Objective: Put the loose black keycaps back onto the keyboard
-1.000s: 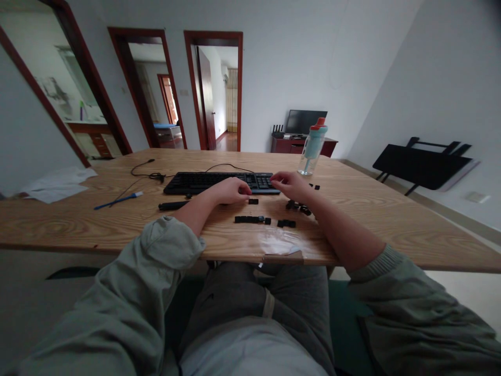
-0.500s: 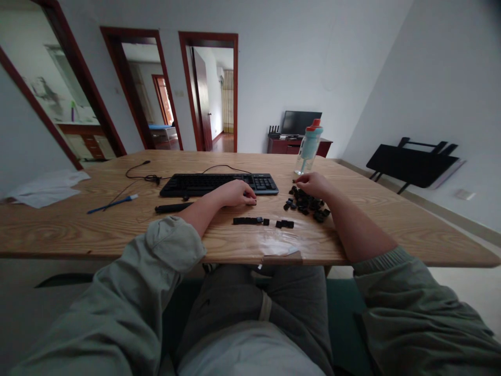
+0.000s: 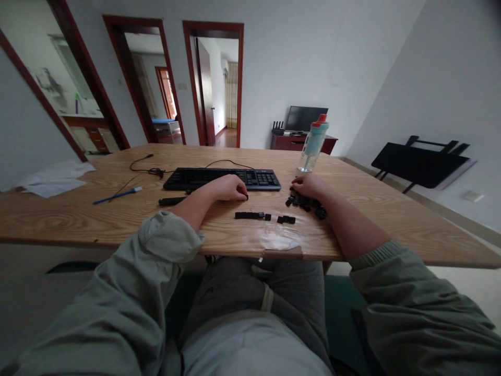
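Note:
My left hand (image 3: 230,188) is closed in a pinch in front of the black keyboard (image 3: 266,179), with a small black keycap (image 3: 246,197) at its fingertips. My right hand (image 3: 309,186) reaches down at the pile of loose black keycaps (image 3: 299,201), fingers bent together at its far left side. Whatever those fingers hold is too small to make out. Nearer to me lies a short row of keycaps (image 3: 249,215). To its right is a small group of keycaps (image 3: 286,219).
A clear bottle with a red lid (image 3: 313,143) stands behind my right hand. Left of the keyboard lie its cable (image 3: 155,172), a blue brush (image 3: 117,196) and white paper (image 3: 55,178). A black rod-like thing (image 3: 171,201) is partly behind my left forearm. Clear tape (image 3: 276,237) covers the table's front edge.
My left hand has drawn slightly left, the keycap still at its fingertips. My right hand has moved a little closer over the pile. The whole view has shifted slightly.

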Action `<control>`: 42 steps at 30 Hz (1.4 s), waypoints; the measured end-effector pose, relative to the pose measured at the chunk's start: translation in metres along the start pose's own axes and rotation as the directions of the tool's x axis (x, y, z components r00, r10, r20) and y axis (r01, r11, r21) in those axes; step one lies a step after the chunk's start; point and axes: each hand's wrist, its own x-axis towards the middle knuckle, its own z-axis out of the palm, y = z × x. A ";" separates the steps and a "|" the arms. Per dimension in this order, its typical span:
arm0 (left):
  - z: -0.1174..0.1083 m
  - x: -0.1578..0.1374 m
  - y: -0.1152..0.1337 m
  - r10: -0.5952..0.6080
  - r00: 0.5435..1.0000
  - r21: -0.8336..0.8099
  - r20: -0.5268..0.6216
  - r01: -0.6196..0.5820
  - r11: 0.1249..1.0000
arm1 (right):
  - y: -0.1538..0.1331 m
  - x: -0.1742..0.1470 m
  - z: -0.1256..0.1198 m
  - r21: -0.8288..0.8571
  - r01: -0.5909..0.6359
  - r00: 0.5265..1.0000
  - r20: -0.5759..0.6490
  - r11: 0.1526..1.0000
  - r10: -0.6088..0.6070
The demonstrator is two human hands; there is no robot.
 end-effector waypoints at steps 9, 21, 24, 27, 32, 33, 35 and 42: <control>-0.003 -0.004 -0.009 -0.080 0.997 -0.059 -0.003 0.080 0.995 | -0.014 -0.010 -0.004 -0.229 0.037 0.999 0.046 0.973 -0.027; -0.008 -0.006 0.006 -0.008 0.953 -0.080 -0.303 -0.017 0.997 | -0.038 -0.008 -0.009 0.132 0.202 0.979 -0.001 0.970 -0.203; -0.003 -0.001 0.023 0.070 0.951 -0.086 -0.301 -0.101 0.991 | -0.061 -0.013 -0.007 0.360 0.239 0.967 -0.007 0.902 -0.254; 0.001 0.004 0.036 0.130 0.949 -0.109 -0.287 -0.167 0.980 | -0.079 -0.020 -0.002 0.522 0.280 0.937 0.033 0.805 -0.347; 0.005 0.009 0.043 0.145 0.944 -0.094 -0.296 -0.179 0.979 | -0.084 -0.024 0.008 0.715 0.205 0.939 0.050 0.669 -0.340; 0.005 0.009 0.042 0.144 0.943 -0.086 -0.300 -0.177 0.980 | -0.084 -0.023 0.009 0.744 0.179 0.942 0.059 0.644 -0.331; 0.005 0.009 0.038 0.142 0.942 -0.083 -0.305 -0.175 0.981 | -0.084 -0.022 0.013 0.779 0.139 0.944 0.082 0.611 -0.319; 0.006 0.006 0.022 0.088 0.958 -0.093 -0.272 -0.117 0.989 | -0.089 -0.026 0.017 0.572 0.234 0.938 0.078 0.786 -0.336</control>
